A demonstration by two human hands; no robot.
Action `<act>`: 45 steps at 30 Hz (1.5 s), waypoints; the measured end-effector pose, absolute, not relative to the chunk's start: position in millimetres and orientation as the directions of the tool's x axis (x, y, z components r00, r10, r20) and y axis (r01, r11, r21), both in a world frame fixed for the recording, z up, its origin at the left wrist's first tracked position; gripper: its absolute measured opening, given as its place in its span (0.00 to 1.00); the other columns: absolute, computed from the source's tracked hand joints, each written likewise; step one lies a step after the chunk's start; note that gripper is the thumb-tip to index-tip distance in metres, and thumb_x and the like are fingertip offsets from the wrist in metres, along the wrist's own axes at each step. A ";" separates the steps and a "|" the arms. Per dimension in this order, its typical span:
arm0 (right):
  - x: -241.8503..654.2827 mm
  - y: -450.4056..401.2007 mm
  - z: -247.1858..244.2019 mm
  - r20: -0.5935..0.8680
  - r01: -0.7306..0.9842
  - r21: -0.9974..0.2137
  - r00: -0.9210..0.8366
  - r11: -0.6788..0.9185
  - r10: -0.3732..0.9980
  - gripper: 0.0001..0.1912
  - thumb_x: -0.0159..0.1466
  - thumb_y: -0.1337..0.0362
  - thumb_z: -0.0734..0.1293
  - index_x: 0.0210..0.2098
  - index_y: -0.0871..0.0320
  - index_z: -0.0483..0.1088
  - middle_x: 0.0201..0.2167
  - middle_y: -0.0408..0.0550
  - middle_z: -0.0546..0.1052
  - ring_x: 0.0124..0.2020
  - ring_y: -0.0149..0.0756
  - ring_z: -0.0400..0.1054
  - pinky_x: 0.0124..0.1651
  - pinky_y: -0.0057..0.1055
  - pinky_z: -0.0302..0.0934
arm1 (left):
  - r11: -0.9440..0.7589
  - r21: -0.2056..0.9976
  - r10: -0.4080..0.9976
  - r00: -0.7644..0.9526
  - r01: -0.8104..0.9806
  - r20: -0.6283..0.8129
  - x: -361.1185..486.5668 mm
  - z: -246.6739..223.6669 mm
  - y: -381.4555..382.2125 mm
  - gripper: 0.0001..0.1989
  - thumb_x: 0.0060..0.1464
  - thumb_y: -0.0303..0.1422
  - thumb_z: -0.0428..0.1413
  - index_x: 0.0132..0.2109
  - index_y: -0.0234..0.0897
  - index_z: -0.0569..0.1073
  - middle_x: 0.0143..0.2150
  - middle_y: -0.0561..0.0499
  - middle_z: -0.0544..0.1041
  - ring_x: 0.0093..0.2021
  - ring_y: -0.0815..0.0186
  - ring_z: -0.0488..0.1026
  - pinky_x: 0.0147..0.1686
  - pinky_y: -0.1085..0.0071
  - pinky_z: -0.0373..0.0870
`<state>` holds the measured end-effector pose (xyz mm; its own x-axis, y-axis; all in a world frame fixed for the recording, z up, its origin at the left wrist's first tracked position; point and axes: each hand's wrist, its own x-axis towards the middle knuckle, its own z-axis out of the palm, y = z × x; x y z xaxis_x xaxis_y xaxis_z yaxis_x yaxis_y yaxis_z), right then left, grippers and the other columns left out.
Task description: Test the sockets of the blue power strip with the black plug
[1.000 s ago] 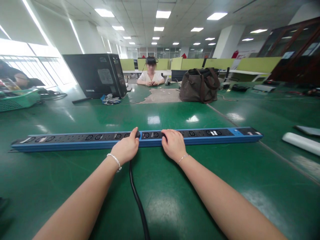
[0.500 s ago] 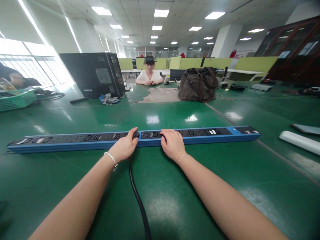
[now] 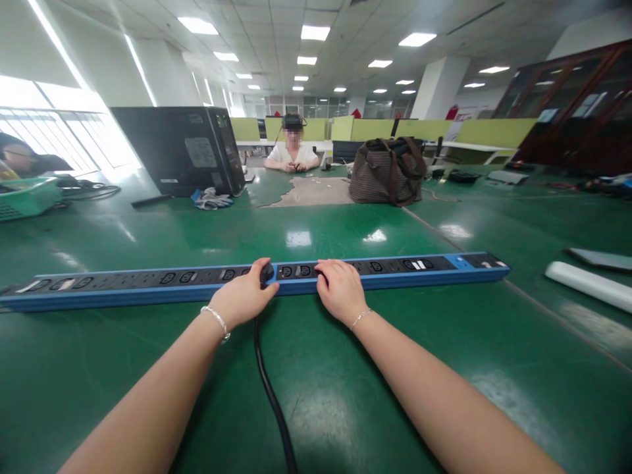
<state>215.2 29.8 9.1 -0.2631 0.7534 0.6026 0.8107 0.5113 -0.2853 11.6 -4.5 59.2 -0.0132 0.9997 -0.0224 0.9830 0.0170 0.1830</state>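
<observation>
A long blue power strip (image 3: 148, 299) with black socket panels lies crosswise on the green table. My left hand (image 3: 244, 289) is at its middle, with thumb and fingers around a black plug (image 3: 267, 274). The plug stands at the strip's top face; how deep it sits in a socket is hidden. From below that hand a thick black cable (image 3: 269, 388) runs down toward me. My right hand (image 3: 340, 289) grips the strip a little to the right, fingers curled over the top and thumb at the near edge. Its fingertips are partly hidden.
Beyond the strip stand a black computer case (image 3: 172, 151), gloves (image 3: 212, 199) and a brown bag (image 3: 385, 172). A green basket (image 3: 29, 197) is at the left, and a white bar (image 3: 587, 283) lies at the right. A person (image 3: 293, 155) sits across the table.
The strip's left end appears further left and slightly lower. My left thumb has come away from the fingers a little, showing more of the plug. My right hand keeps its hold.
</observation>
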 end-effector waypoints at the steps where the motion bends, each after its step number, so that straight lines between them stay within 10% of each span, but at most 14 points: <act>1: 215.3 29.6 9.1 0.602 0.810 -0.286 -0.264 0.512 0.754 0.12 0.60 0.68 0.59 0.40 0.56 0.71 0.45 0.46 0.76 0.49 0.38 0.64 0.53 0.38 0.53 | 0.019 0.175 1.000 -0.015 0.984 -0.024 11.9 59.2 -5.2 0.33 0.55 0.49 0.42 0.64 0.38 0.49 0.44 0.39 0.77 0.43 0.54 0.75 0.42 0.62 0.67; 34: 215.2 29.1 10.5 0.596 0.811 -0.287 -0.266 0.510 0.758 0.13 0.61 0.67 0.58 0.40 0.55 0.72 0.46 0.46 0.75 0.49 0.37 0.64 0.53 0.37 0.53 | 0.132 0.117 0.989 -0.139 0.984 0.050 22.9 67.4 3.2 0.24 0.57 0.42 0.38 0.56 0.43 0.65 0.41 0.42 0.78 0.40 0.53 0.76 0.39 0.59 0.69; 45: 215.3 26.9 7.7 0.503 0.863 -0.106 -0.381 0.493 0.775 0.23 0.63 0.50 0.57 0.55 0.51 0.64 0.58 0.47 0.65 0.59 0.49 0.53 0.57 0.48 0.45 | 0.143 0.224 0.975 -0.176 0.964 0.135 21.3 62.1 0.3 0.22 0.56 0.42 0.41 0.55 0.45 0.67 0.46 0.46 0.77 0.44 0.56 0.74 0.45 0.61 0.68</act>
